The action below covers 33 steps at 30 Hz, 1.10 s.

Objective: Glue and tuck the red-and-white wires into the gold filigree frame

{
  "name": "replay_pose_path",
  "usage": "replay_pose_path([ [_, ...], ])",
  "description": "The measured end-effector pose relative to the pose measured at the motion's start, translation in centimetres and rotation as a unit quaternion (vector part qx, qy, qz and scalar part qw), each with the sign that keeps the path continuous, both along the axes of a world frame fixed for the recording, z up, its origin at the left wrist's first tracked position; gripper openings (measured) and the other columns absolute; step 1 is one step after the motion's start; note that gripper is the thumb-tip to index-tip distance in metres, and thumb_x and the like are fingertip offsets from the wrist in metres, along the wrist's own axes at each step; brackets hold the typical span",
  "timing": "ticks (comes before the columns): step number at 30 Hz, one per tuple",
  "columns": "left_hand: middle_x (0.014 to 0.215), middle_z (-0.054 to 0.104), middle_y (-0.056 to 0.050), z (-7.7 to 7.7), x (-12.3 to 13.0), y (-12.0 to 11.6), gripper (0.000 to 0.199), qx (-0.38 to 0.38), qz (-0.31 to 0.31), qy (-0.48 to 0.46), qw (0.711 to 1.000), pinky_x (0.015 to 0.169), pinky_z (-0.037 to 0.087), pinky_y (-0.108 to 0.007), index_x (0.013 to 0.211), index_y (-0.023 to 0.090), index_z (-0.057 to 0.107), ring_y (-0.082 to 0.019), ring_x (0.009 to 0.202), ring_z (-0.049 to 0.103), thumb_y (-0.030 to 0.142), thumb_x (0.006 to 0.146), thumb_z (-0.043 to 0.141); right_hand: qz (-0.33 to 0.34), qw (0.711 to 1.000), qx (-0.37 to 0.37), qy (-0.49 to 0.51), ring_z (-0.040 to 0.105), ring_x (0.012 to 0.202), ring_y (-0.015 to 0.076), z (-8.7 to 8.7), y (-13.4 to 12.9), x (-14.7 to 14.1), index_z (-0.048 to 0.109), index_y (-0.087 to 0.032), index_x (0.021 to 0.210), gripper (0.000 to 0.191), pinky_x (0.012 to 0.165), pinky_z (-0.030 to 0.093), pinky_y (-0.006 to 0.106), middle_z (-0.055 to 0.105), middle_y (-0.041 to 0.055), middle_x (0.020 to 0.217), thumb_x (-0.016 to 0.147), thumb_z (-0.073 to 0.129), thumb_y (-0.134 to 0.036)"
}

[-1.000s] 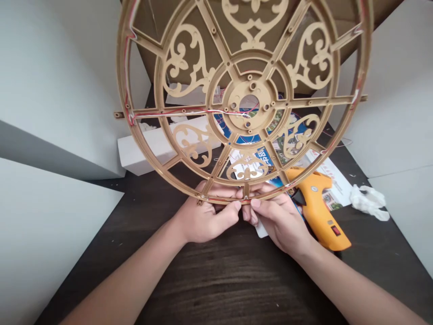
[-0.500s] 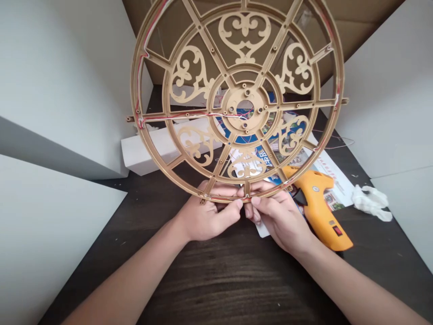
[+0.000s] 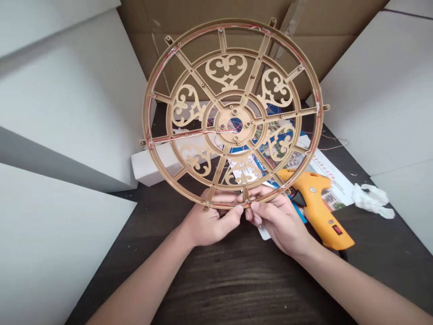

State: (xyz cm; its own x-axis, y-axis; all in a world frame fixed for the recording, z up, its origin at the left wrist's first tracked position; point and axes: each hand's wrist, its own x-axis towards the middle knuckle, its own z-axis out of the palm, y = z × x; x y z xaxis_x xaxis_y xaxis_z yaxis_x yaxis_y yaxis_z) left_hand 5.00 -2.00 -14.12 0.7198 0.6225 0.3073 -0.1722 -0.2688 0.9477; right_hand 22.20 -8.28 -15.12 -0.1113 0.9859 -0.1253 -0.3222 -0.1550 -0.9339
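Note:
A round gold frame with spokes and scroll ornaments stands tilted up in front of me. Red and white wires run in its rim channel and along one spoke to the hub. At the bottom of the rim, my left hand is closed on it, thumb in front and fingers behind. Just to the right, my right hand pinches the same rim, its thumb tip beside a small loop of wire. Some fingers of both hands are hidden behind the frame.
A yellow hot glue gun lies at the right on printed sheets. Crumpled white tissue is beyond it. Behind the frame are a white box and cardboard. White panels flank the dark table.
The frame's top has tipped away from me, so its whole rim now shows. Both hands keep their hold at the bottom. The view has shifted slightly.

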Motion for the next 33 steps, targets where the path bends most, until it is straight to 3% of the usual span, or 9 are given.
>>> replay_pose_path([
  [3,0.08,0.07,-0.007,-0.1,-0.2,-0.2,0.023,-0.011,0.008,0.025,1.0,0.073,0.05,-0.027,0.081,0.013,0.066,-0.016,0.075,0.064,0.025,0.097,0.054,-0.02,1.0,0.022,-0.001,0.042,0.053,0.0076,0.2,-0.1,-0.1,0.072,-0.017,0.097,0.014,0.051,0.033,0.021,0.062,0.0004,0.067,0.092,0.068,-0.03],
  [6,0.065,0.053,-0.002,-0.7,-0.5,-0.2,0.03,-0.021,0.046,0.058,0.997,0.065,0.04,-0.027,0.072,0.014,0.058,-0.013,0.065,0.051,0.032,0.097,0.056,-0.04,0.999,0.037,0.003,0.041,0.052,0.0076,0.4,-0.1,-0.1,0.07,-0.017,0.096,0.016,0.051,0.033,0.022,0.062,0.001,0.067,0.092,0.067,-0.032],
  [8,0.062,0.044,0.0,-1.4,-0.8,-0.2,0.037,-0.077,0.069,0.023,0.994,0.061,0.034,-0.027,0.069,0.015,0.05,-0.012,0.062,0.042,0.038,0.097,0.055,-0.057,0.998,0.036,0.005,0.04,0.052,0.0077,0.4,-0.1,0.0,0.07,-0.017,0.096,0.017,0.051,0.032,0.022,0.062,0.0014,0.067,0.091,0.068,-0.033],
  [12,0.06,0.034,0.002,-2.3,-1.0,-0.1,0.029,-0.198,0.088,-0.096,0.972,0.055,0.026,-0.028,0.077,0.017,0.054,-0.011,0.058,0.031,0.04,0.095,0.052,-0.084,0.996,0.038,0.013,0.041,0.052,0.008,0.2,0.0,0.3,0.071,-0.018,0.096,0.015,0.051,0.031,0.022,0.063,0.0008,0.067,0.091,0.069,-0.032],
  [18,0.058,0.031,0.001,-1.9,-0.7,0.0,0.034,-0.185,0.117,-0.098,0.971,0.054,0.024,-0.028,0.063,0.016,0.048,-0.011,0.057,0.031,0.037,0.087,0.06,-0.068,0.996,0.053,0.017,0.041,0.054,0.0073,0.2,0.0,0.4,0.074,-0.019,0.098,0.013,0.052,0.03,0.022,0.061,0.0,0.067,0.093,0.063,-0.025],
  [25,0.06,0.031,0.001,-2.7,-1.0,0.2,0.023,-0.183,0.095,-0.103,0.973,0.054,0.021,-0.029,0.072,0.016,0.055,-0.011,0.057,0.03,0.031,0.09,0.059,-0.09,0.991,0.091,-0.032,0.046,0.055,0.0063,0.9,0.1,0.3,0.076,-0.022,0.093,0.015,0.049,0.032,0.02,0.064,-0.0013,0.069,0.089,0.063,-0.016],
  [33,0.058,0.031,0.001,-2.7,-1.1,0.4,0.034,-0.164,0.127,-0.058,0.976,0.054,0.022,-0.028,0.066,0.017,0.048,-0.011,0.057,0.029,0.037,0.09,0.06,-0.119,0.979,0.127,-0.105,0.049,0.054,0.0076,1.6,0.5,0.1,0.076,-0.021,0.088,0.016,0.046,0.035,0.02,0.063,-0.0019,0.066,0.085,0.063,-0.013],
])
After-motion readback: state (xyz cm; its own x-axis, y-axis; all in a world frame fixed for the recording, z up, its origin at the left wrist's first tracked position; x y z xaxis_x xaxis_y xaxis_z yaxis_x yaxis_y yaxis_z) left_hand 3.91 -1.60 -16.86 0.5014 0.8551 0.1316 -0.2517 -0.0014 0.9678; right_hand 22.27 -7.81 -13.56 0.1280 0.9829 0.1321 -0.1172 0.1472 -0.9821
